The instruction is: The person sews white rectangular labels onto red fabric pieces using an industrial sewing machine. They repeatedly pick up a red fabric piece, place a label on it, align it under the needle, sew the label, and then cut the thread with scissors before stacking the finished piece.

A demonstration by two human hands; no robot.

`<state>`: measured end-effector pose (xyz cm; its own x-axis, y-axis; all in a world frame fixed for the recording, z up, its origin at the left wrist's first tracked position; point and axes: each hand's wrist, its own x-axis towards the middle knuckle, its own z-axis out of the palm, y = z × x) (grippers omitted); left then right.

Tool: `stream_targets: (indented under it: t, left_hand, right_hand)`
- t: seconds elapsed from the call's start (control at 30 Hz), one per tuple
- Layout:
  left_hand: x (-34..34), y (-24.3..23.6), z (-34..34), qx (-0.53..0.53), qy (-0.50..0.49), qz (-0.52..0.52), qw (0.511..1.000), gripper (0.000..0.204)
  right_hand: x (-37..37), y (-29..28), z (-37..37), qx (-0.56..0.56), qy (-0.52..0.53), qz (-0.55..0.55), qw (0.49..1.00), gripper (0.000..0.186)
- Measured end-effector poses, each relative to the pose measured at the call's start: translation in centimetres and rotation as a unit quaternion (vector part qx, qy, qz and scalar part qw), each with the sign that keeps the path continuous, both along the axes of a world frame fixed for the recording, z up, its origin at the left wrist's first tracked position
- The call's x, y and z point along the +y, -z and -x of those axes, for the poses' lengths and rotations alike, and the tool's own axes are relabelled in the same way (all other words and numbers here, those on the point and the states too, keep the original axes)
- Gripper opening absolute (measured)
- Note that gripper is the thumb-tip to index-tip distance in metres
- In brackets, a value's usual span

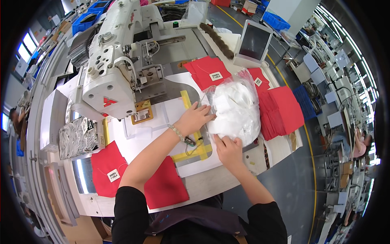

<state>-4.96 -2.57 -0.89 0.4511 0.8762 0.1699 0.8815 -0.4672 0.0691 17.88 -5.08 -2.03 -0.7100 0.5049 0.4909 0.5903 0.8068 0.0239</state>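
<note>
A clear plastic bag (237, 107) stuffed with white, soft-looking pieces lies on the right side of the sewing table. My left hand (196, 118) grips the bag's left edge, its fingers bent at the plastic. At the near edge of the same bag, my right hand (229, 151) pinches the plastic between thumb and fingers. Under my left forearm is a white sheet with a clear template (205, 153) edged in yellow tape. A bracelet (178, 133) is on my left wrist, and a dark-ended cord hangs beside it.
A large white sewing machine (109, 77) stands at the left. Red fabric pieces with white labels lie around: a stack (280, 112) right of the bag, one (207, 72) behind it, others (109, 168) near left. A screen (255, 42) stands at the back right; a box of grey-white pieces (79, 138) at left.
</note>
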Motion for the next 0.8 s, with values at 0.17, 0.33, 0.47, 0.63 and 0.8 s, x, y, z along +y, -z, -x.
stream_targets:
  t: [0.17,0.33,0.47,0.63,0.8]
  left_hand:
    - [-6.4,-2.0,1.7,-0.055,0.019,-0.04,0.998,0.057]
    - [-15.6,-4.3,7.3,-0.019,-0.084,0.033,0.996,0.053]
    - [-19.2,-2.4,13.0,-0.051,-0.199,0.039,0.978,0.044]
    - [-17.9,-2.0,13.6,-0.141,-0.189,-0.045,0.971,0.033]
    - [-16.7,-0.1,14.4,-0.13,-0.166,-0.08,0.974,0.029]
  right_hand:
    - [-1.4,-1.6,-1.3,-0.045,0.018,0.105,0.993,0.044]
    - [-3.6,-7.0,-0.4,-0.11,-0.033,0.137,0.984,0.052]
    - [-4.0,-10.2,3.1,-0.062,-0.024,0.127,0.99,0.048]
    - [-2.5,-8.2,10.1,0.001,-0.131,0.233,0.963,0.037]
    - [-0.2,-4.3,15.0,-0.017,-0.12,0.199,0.973,0.034]
